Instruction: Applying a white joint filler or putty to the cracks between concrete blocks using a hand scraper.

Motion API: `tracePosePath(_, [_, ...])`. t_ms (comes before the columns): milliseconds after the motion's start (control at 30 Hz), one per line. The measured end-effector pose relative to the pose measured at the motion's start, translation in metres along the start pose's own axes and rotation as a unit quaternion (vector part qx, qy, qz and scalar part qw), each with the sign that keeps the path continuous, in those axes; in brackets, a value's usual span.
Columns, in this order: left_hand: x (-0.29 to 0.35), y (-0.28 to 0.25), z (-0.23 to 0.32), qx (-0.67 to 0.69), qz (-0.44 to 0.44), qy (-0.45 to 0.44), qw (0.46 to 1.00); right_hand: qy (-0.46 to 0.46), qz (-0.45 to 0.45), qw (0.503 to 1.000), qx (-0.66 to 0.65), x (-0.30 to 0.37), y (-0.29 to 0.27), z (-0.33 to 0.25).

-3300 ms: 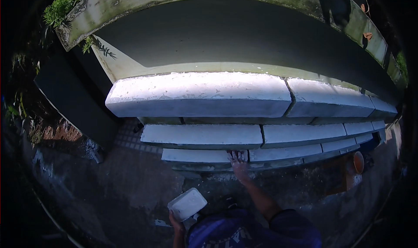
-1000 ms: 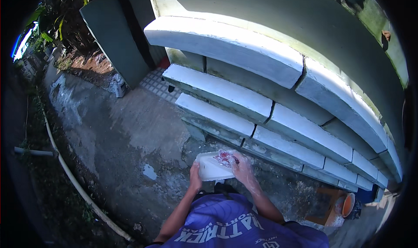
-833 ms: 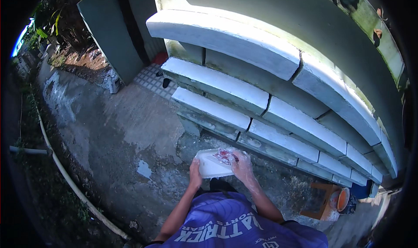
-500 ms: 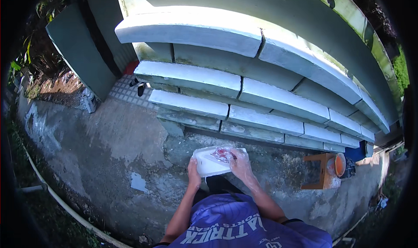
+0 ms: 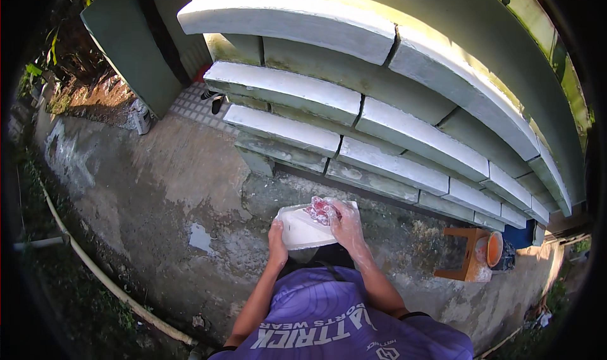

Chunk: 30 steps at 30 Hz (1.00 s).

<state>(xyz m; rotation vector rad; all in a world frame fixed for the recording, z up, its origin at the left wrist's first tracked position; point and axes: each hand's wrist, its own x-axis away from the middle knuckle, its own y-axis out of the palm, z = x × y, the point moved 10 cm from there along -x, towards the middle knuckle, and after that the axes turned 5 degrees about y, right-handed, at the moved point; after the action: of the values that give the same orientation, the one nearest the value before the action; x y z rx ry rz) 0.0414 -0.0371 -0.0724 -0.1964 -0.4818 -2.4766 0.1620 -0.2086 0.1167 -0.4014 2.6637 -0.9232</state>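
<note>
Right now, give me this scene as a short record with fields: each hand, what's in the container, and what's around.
Left hand: left hand holds the white container at its left edge
Right hand: right hand presses a pink-red cloth into the container
Container: shallow, white, held in front of the chest
Ahead: stepped white ledges on a green wall
Right side: orange stool with an orange bucket beside it
Ground: stained concrete, a pale hose along its left edge
</note>
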Motion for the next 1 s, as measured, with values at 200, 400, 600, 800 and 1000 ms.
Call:
tracePosePath(200, [-0.014, 0.027, 0.025, -0.001, 0.053, 0.008, 0.999, -0.078, -0.021, 0.997, -0.008, -0.037, -0.01, 0.003])
tracePosePath(400, [-0.039, 0.07, 0.003, -0.06, 0.047, 0.016, 0.997, -0.135, -0.117, 0.984, -0.005, -0.073, -0.017, 0.034])
tracePosePath(600, [-0.046, 0.114, 0.011, -0.09, 0.046, -0.002, 0.995, -0.155, -0.155, 0.976, -0.01, -0.103, -0.028, 0.066])
tracePosePath(800, [-0.053, 0.12, -0.014, -0.022, 0.043, -0.007, 0.999, -0.187, -0.232, 0.955, 0.0, -0.105, -0.022, 0.058])
tracePosePath(1000, [-0.03, 0.114, 0.006, -0.06, 0.135, 0.019, 0.989, -0.079, -0.302, 0.947, -0.073, -0.111, -0.009, 0.062])
